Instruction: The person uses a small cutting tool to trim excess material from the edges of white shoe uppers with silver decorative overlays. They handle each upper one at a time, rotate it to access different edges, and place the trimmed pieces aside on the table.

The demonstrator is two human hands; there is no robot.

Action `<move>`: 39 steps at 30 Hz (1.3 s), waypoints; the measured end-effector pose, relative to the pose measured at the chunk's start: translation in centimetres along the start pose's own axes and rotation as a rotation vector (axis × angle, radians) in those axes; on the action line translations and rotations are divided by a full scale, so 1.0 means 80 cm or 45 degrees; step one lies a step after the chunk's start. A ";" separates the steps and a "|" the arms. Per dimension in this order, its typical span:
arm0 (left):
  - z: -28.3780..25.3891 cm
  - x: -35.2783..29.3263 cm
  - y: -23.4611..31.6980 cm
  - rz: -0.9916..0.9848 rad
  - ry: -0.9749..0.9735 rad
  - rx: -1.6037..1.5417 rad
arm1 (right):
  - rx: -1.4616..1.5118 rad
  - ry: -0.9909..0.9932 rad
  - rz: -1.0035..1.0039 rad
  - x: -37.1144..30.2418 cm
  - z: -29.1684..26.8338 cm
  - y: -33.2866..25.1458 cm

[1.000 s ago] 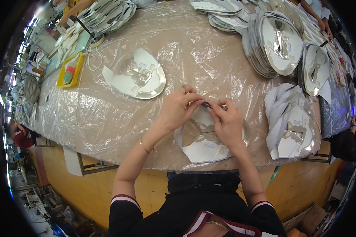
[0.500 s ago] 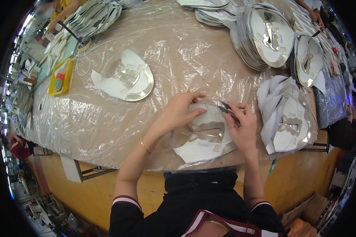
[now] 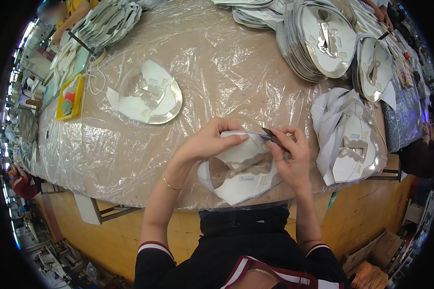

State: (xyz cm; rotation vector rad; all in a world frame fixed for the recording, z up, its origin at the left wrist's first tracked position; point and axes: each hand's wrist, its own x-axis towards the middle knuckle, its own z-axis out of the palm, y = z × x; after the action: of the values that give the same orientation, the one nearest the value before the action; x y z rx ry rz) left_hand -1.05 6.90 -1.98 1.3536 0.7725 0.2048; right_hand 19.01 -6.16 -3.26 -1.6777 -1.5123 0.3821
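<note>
A white-and-silver curved piece [image 3: 246, 189] is worked on at the near edge of a plastic-covered worktable [image 3: 212, 86], directly in front of a person in a dark, short-sleeved top with striped trim [image 3: 154, 246]. The far edge of the piece is pinched by the left hand [image 3: 207, 142], its thumb laid flat on the white upper face and its fingers curled at the rim; a thin bracelet [image 3: 170, 182] is worn on that wrist. A dark, pointed tool [image 3: 269, 133] is gripped between the thumb and bent fingers of the right hand [image 3: 293, 151], its tip angled toward the far edge of the piece; whether the edge is touched by it cannot be told. A similar loose piece [image 3: 166, 98] is seen lying flat, well apart to the left, near a yellow tray [image 3: 60, 111] in which red and green items are held. To the right, a heap of like pieces [image 3: 342, 168] is spread just beside the right hand, and beyond it tall stacks [image 3: 340, 36] are piled toward the far corner. More stacked parts [image 3: 113, 24] are seen at upper left, where a co-worker in yellow [image 3: 74, 6] is partly shown.
</note>
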 end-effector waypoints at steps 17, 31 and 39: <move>0.025 -0.024 0.017 -0.064 0.126 -0.079 | 0.164 -0.118 0.074 0.001 0.004 0.004; 0.011 -0.039 0.005 -0.051 -0.062 -0.140 | 0.138 0.222 0.204 0.020 0.006 0.022; 0.005 -0.026 -0.019 -0.165 -0.031 -0.182 | -0.036 0.217 0.210 0.021 0.009 0.023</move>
State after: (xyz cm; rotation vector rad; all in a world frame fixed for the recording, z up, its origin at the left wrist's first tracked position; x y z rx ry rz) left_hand -2.81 5.06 -2.58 1.1651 0.8069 0.1380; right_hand 20.14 -4.23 -4.59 -1.8150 -1.2657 0.2972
